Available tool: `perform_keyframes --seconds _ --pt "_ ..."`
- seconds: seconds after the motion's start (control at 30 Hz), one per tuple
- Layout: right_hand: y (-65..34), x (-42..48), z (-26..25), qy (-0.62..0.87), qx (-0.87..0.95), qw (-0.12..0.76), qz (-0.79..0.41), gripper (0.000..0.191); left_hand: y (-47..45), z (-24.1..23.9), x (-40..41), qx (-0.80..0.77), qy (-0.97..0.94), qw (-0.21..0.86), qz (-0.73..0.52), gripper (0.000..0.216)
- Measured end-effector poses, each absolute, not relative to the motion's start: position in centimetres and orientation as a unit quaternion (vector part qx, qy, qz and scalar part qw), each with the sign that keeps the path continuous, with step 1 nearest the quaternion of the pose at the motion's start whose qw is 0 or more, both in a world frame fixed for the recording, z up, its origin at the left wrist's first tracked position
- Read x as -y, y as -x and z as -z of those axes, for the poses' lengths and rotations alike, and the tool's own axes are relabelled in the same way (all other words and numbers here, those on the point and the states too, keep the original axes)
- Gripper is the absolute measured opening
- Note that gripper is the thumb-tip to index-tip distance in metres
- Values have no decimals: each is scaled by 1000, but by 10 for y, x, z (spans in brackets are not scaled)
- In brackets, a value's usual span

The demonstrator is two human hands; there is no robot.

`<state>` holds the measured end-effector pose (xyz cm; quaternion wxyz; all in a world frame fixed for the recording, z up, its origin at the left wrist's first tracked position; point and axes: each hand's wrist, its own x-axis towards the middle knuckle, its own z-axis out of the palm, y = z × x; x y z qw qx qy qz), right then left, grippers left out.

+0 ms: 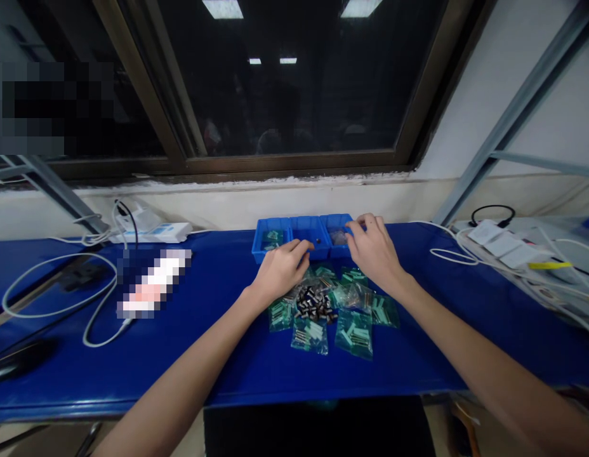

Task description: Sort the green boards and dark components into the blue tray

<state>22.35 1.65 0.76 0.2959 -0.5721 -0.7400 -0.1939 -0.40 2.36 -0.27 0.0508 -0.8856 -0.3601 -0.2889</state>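
Note:
My left hand (285, 268) hovers at the front edge of the blue three-compartment bin (294, 222), by its middle compartment. Its fingers are curled together, and what they hold, if anything, is hidden. Over the right compartment, my right hand (373, 247) has bent fingers that stand apart. Clear plastic bags (339, 237) lie in that compartment, close to the fingertips. A small dark piece (318, 240) sits in the middle compartment, and a greenish bag (272, 237) in the left one. Before the bin, a pile of dark screw-like parts (313, 304) is ringed by several small bags with pale and metal pieces (355, 336).
A blue table (218, 374) runs below a window. On the left are a white power strip (173, 233), a blurred-out device (154, 285) with a white cable, and a black mouse (23, 358). White adapters (504, 244) and cables lie on the right.

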Motion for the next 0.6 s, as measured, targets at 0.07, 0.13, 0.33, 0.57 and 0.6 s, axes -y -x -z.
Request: perform_keyframes --seconds 0.07,0.13,0.33,0.57,0.6 --pt "-216 -10 -9 549 776 278 139 29 4 4 -25 351 896 53 266 20" --pt "-210 -5 -7 535 810 234 56 25 4 5 -26 342 903 59 253 21" --pt "-212 -5 13 547 828 115 52 15 2 6 -25 339 906 61 245 23" --pt "-220 2 2 592 800 98 -6 12 3 8 -27 334 908 52 247 27" --pt "-222 3 -1 595 799 87 -15 14 3 9 -28 335 909 52 243 26"
